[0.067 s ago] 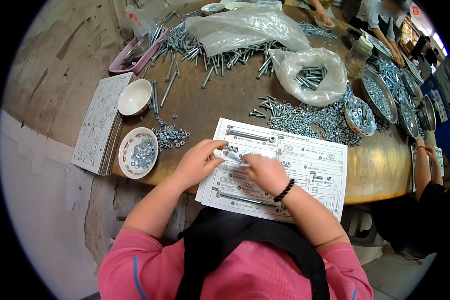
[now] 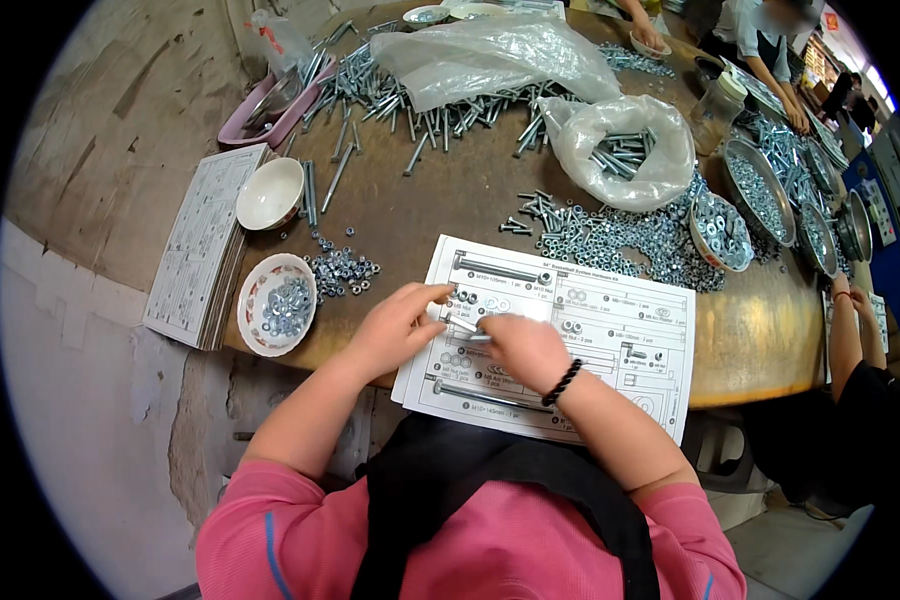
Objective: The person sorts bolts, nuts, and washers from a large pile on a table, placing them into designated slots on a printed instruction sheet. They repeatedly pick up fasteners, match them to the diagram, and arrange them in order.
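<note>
A printed parts sheet [image 2: 620, 300] with drawings of bolts, nuts and washers lies in front of me at the table edge. Above its left part, my right hand [image 2: 530, 350] is closed in a pinch around short silvery bolts [image 2: 465, 328]. My left hand [image 2: 395, 325] rests at the sheet's left edge, thumb and forefinger apart in a curve, the forefinger tip by small dark nuts [image 2: 463, 296]. The bolt ends point toward the left thumb; whether they touch it I cannot tell. My left palm is hidden.
On the left stand a bowl of small hardware [image 2: 288, 308], a white bowl [image 2: 270, 195] and a stack of sheets [image 2: 205, 250]. Loose nuts [image 2: 340, 270] lie beside them. Further off are long bolts [image 2: 440, 125], a plastic bag of bolts [image 2: 620, 115] and a nut pile [image 2: 610, 240]. Co-workers sit right.
My right hand has shifted slightly down, and the bolts in it have turned and dropped lower over the sheet. My left hand has hardly moved.
</note>
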`<action>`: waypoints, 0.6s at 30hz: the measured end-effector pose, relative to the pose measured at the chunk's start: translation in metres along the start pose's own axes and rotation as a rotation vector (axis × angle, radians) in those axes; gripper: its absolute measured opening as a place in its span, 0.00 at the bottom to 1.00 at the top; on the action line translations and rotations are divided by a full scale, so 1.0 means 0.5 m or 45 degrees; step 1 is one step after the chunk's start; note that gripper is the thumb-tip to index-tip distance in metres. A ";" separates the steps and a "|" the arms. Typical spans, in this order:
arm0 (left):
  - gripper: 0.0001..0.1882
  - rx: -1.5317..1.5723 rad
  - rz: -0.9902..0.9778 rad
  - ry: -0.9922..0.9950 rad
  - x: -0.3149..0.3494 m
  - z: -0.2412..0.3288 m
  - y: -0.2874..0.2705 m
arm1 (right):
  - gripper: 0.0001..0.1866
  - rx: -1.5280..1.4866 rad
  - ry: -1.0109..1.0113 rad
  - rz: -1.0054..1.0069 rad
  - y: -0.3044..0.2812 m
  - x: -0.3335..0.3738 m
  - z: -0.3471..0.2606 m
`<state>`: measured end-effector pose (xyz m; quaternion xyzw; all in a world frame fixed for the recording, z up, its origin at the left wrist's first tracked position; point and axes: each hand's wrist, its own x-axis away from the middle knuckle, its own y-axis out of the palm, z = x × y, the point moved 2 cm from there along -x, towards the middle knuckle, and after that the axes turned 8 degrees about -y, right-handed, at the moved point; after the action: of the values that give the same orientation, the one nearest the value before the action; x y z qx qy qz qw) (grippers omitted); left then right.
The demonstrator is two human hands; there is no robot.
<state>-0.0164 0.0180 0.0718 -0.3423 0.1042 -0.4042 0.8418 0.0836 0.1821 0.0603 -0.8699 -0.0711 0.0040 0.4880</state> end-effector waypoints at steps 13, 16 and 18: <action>0.09 -0.415 -0.032 0.427 0.016 -0.041 0.071 | 0.14 0.034 -0.020 0.172 0.041 -0.011 0.011; 0.08 -0.549 -0.139 0.556 0.001 -0.015 0.084 | 0.14 0.033 0.145 0.180 -0.001 -0.002 0.010; 0.08 -0.509 -0.133 0.650 -0.005 -0.003 0.092 | 0.15 0.043 0.129 0.169 -0.020 0.017 0.015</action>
<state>0.0090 0.0394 0.0401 -0.3933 0.3712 -0.4912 0.6828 0.0901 0.1948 0.0651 -0.8635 0.0118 -0.0065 0.5042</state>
